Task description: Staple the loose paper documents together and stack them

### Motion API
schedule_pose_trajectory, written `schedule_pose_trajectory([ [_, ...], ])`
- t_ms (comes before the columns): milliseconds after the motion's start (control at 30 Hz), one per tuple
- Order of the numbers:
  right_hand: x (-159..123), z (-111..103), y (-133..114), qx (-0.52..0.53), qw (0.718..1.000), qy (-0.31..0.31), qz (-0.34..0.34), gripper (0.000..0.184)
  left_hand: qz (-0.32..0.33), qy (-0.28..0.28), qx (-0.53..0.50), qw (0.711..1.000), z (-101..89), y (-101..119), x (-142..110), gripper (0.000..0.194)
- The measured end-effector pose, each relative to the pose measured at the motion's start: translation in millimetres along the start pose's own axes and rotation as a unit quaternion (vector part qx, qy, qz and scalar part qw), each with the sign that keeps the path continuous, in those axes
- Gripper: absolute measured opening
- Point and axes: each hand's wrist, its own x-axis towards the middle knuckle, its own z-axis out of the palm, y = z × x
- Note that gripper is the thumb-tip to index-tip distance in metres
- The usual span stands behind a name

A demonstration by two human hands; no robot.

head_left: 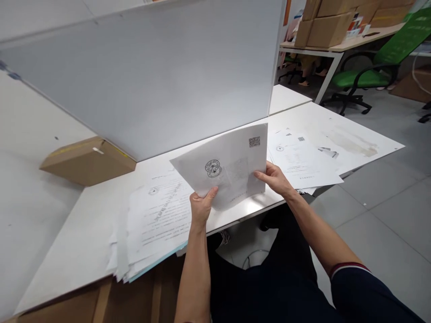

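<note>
A person holds up a paper (237, 154) just over a white table (90, 229), both hands closed on it, as seen from where I stand in the room. The left hand (201, 207) pinches the lower edge, its thumb on the face turned toward the person and the fingers hidden behind; the right hand (275, 179) clasps the right edge in the same way. Two round overlapping stamps (213, 168) sit just above the left thumb, and a square code (254, 142) is printed in the corner above the right hand. Whether the grip holds one sheet or several I cannot tell. Just left of the left hand lies a pile (160, 217) of printed pages, a blue-green edge (156, 264) showing beneath. Beyond the right hand, more pages (292, 157) spread toward the table's side, near some small printed slips (328, 152). A pale panel (182, 80) stands ahead of both hands, a cardboard box (89, 161) by its foot, far to the left hand's left. Well off past the right hand is a green chair (363, 78).
</note>
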Motion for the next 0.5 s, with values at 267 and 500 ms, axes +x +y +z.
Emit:
schedule_pose_trajectory([
  [267,3.6,-3.2,-31.9,-0.164,0.986,0.012,-0.038,0.022,0.001,0.016,-0.054,0.998,-1.2,8.7,-0.5,0.038],
  [500,1.1,3.7,-153.9,-0.564,0.8,-0.109,-0.175,0.02,0.102,0.052,0.03,0.993,-32.4,15.4,-4.7,0.076],
])
